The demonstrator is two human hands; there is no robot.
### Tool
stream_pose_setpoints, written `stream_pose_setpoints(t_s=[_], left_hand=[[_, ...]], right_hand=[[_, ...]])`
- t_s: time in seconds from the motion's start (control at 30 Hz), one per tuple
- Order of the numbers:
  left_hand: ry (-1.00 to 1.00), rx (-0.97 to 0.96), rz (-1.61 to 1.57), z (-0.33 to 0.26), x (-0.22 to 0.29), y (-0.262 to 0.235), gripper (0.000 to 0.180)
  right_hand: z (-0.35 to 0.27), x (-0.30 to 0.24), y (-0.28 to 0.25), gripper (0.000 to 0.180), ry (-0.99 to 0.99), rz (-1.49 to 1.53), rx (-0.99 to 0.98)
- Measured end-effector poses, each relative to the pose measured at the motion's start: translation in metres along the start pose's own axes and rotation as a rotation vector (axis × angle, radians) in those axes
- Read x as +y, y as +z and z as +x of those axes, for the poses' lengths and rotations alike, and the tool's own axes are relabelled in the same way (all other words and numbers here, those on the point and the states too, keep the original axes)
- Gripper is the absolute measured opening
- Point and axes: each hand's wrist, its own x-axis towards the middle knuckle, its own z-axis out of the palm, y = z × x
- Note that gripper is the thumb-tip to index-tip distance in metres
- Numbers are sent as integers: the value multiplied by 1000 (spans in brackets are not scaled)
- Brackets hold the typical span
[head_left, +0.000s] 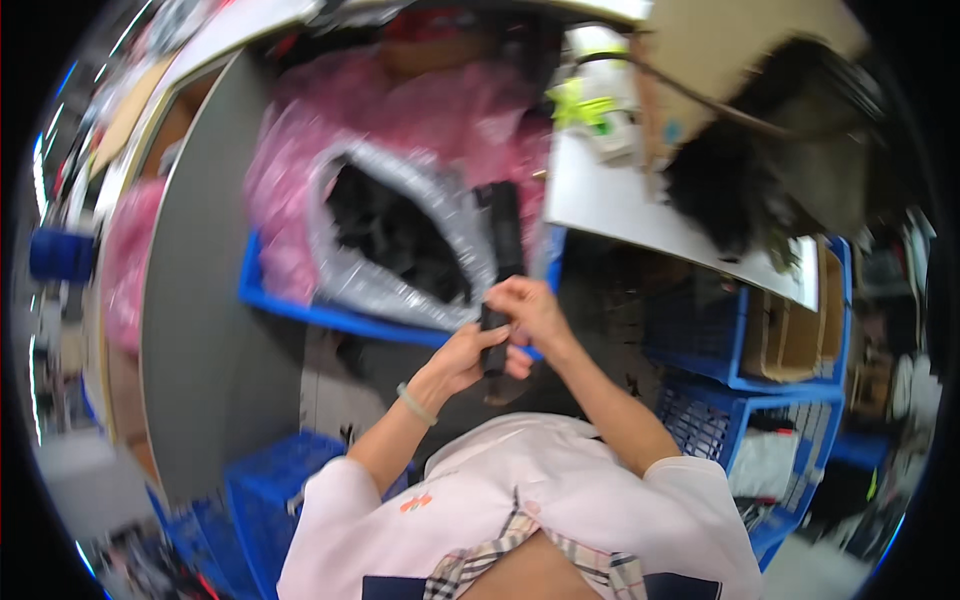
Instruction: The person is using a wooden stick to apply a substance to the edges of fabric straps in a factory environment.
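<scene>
You have the black tube [508,235] in both hands, in front of your chest, its far part reaching up by the right side of the open grey bag [400,308] in the blue crate [350,322]; how high it sits above them is hard to tell. The fingers of your left hand [458,358] are closed around the narrower near part, thumb laid across the top, while your right hand [535,315] is just beyond, thumb and forefinger pinched onto the tube, the gap no wider than the tube itself. To handle it well, let the left hand bear the weight and stop any roll, and let the right do the fine work with a light pinch; the thicker far part looks likely to swing if both grips loosen together, so ease only one at a time, and mind that it doesn't snag the bag's rim. The long axis runs nearly straight away from you, the thicker end pointing forward and leaning slightly right, the narrow end pointing back toward your shirt [520,470]
</scene>
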Motion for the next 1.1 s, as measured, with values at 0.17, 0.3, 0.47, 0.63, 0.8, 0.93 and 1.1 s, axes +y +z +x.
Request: stream_pose_setpoints(t_s=[0.17, 0.3, 0.47, 0.63, 0.8, 0.93, 1.1], left_hand=[[81, 137, -81, -41, -8, -41, 34], [258, 283, -179, -78, -15, -76, 38], [627, 563, 90, -86, 5, -125, 40], [1051, 552, 820, -104, 107, -123, 44], [973, 451, 791, -125, 155, -47, 18], [1266, 341, 351, -133, 159, -11, 22], [1131, 270, 303, -131, 132, 44, 20]], right_hand=[[79, -4, 52, 20, -80, -3, -146], [162, 10, 133, 33, -28, -419, 66], [205, 18, 178, 25, -44, -703, 283], [138, -75, 139, 17, -462, -387, -256], [82, -175, 93, 11, -491, 172, -418], [47, -205, 89, 25, -526, 189, -344], [-8, -195, 67, 24, -392, 10, -353]])
